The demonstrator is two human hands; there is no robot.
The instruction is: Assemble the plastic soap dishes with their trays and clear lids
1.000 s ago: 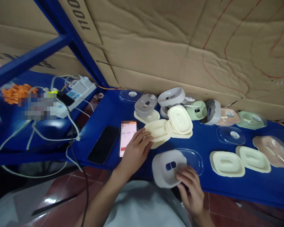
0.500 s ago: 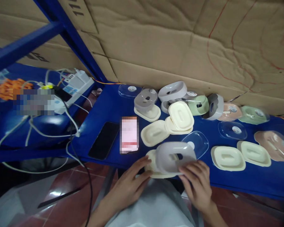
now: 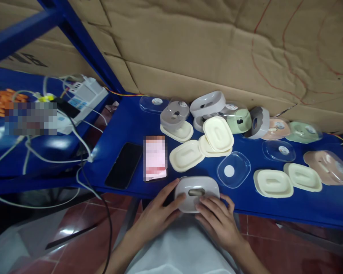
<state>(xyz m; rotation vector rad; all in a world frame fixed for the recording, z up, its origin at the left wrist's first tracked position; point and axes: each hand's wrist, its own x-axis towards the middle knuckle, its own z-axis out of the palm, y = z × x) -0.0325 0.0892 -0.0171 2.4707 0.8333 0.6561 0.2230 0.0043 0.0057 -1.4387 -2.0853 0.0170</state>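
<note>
At the table's front edge, a grey plastic soap dish (image 3: 185,186) with an oblong slot in its middle lies between my two hands. My left hand (image 3: 162,207) is closed on its left side, thumb reaching over the top towards the slot. The fingers of my right hand (image 3: 217,215) press on its front right part and curl round the right side. The cream base seen before is hidden, apparently beneath the grey dish. Just behind my right hand lies a clear lid (image 3: 240,173) with a round white sticker. A cream base (image 3: 187,156) rests farther back.
Two cream bases (image 3: 274,182) lie to the right. Along the cardboard wall (image 3: 188,45) stand grey, green and pink dishes with clear lids. A black phone (image 3: 124,165) and a lit phone (image 3: 155,158) lie to the left, near cables and a power strip (image 3: 91,93).
The grey dish has moved left and turned over, its slotted face now up, covering the cream base. My right hand has moved left with it, off the clear lid's front.
</note>
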